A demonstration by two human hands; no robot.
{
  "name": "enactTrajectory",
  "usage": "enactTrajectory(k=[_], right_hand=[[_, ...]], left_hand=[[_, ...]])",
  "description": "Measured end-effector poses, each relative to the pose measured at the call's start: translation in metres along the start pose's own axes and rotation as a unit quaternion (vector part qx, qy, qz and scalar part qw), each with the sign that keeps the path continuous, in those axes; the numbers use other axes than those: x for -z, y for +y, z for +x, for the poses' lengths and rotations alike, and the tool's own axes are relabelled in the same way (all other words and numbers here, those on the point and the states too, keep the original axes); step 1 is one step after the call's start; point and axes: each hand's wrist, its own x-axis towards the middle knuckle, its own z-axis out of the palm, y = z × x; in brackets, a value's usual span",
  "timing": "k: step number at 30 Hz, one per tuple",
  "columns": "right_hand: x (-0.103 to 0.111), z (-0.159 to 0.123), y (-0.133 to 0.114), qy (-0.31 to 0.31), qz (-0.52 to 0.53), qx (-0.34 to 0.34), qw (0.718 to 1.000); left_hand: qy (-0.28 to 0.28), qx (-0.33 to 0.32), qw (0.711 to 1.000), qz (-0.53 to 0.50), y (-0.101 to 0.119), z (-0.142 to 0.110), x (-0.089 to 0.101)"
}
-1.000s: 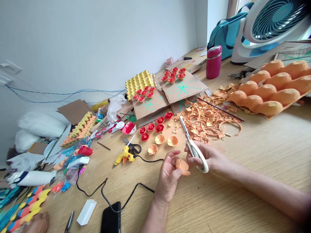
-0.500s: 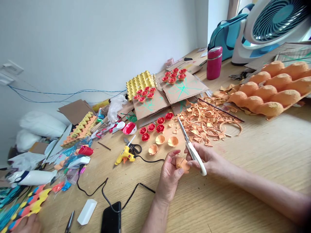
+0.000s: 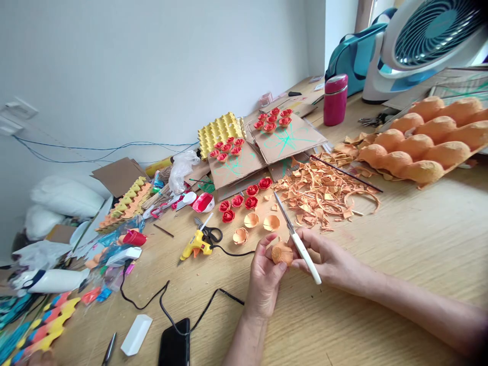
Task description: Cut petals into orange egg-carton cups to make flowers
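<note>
Between the fingers of my left hand [image 3: 265,277] is an orange egg-carton cup [image 3: 282,253], its rounded bottom turned toward me. My right hand [image 3: 330,259] grips white-handled scissors [image 3: 302,249], their blades closed and pointing up and away. The right fingertips also reach the cup's right side. Just beyond my hands lie trimmed orange cups [image 3: 272,222] and a nested cup [image 3: 240,236]. Several red paper-pulp roses [image 3: 252,202] sit behind these.
A heap of orange scraps [image 3: 324,190] lies right of the roses, before an orange egg tray [image 3: 430,142]. To the left are a yellow glue gun [image 3: 196,245], black scissors [image 3: 212,234] and a phone [image 3: 174,343]. Another person's hand [image 3: 41,358] shows at lower left.
The cup has turned so its rounded bottom faces me more. The scissors have shifted slightly left and down, with their handles seen more edge-on. The other person's hand has sunk lower.
</note>
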Motion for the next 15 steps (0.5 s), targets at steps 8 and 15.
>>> enactTrajectory(k=[8,15], right_hand=[[0.005,0.000,0.001,-0.136,0.148,-0.176,0.964],[0.006,-0.003,0.006,-0.171,0.245,-0.203,0.933]], left_hand=[[0.094,-0.107,0.988,-0.054,0.009,0.005,0.011],[0.090,-0.088,0.988,-0.087,0.009,0.002,0.009]])
